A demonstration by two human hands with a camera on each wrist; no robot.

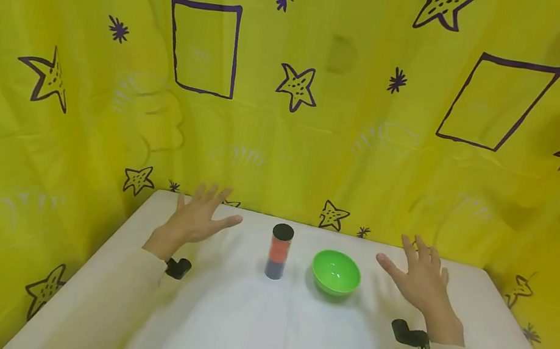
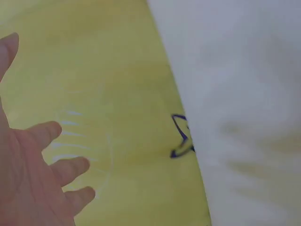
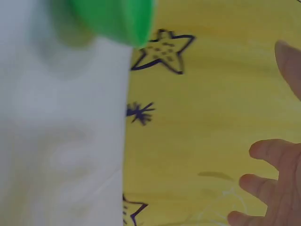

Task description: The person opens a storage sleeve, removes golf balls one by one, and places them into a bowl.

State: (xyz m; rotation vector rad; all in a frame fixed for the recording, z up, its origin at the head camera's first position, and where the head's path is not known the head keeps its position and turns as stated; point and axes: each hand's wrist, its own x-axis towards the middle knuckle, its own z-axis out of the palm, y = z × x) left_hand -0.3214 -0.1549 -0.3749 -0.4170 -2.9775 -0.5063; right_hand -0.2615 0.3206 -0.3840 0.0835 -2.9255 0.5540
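Observation:
In the head view a clear cylinder (image 1: 278,252) with a black lid stands upright on the white table (image 1: 243,329); its contents look red above and dark blue below. Just right of it sits a bright green bowl (image 1: 335,274), its inside showing nothing but glare. My left hand (image 1: 197,217) hovers left of the cylinder, fingers spread, holding nothing. To the right of the bowl, my right hand (image 1: 421,278) is held up with fingers apart, touching neither object. The right wrist view catches part of the bowl (image 3: 115,19) at its top edge, away from the right fingers (image 3: 263,153).
A yellow curtain (image 1: 326,164) with purple stars and rectangles hangs behind the table and along both sides. Each wrist carries a small black camera, one at the left (image 1: 178,269) and one at the right (image 1: 410,334).

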